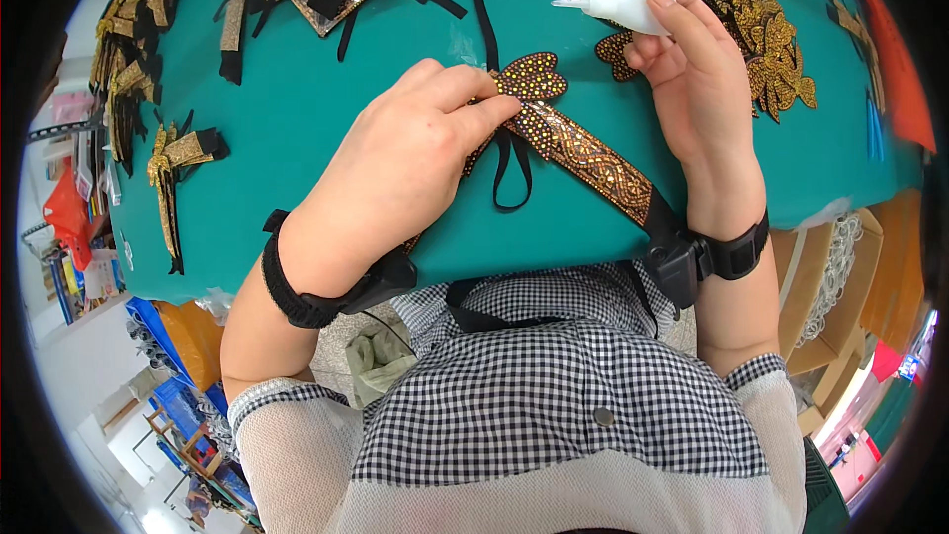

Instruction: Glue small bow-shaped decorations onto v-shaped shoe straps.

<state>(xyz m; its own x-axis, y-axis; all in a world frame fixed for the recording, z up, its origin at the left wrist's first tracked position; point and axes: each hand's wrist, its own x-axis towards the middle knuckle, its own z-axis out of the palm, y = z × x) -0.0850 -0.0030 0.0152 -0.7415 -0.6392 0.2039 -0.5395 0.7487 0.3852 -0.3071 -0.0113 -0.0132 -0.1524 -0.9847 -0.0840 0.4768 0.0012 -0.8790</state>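
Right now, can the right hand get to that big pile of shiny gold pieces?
Probably yes: the gold pile is close to the right hand, with nothing seeming to block it. But that hand holds a white bottle, which might need putting down first.

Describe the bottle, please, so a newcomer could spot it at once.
Toward the green table's upper right lies a heap of gold-dotted pieces. There, the right hand holds the bottle, thin nozzle pointing left. Its smooth white body sets it apart from the glittering pieces.
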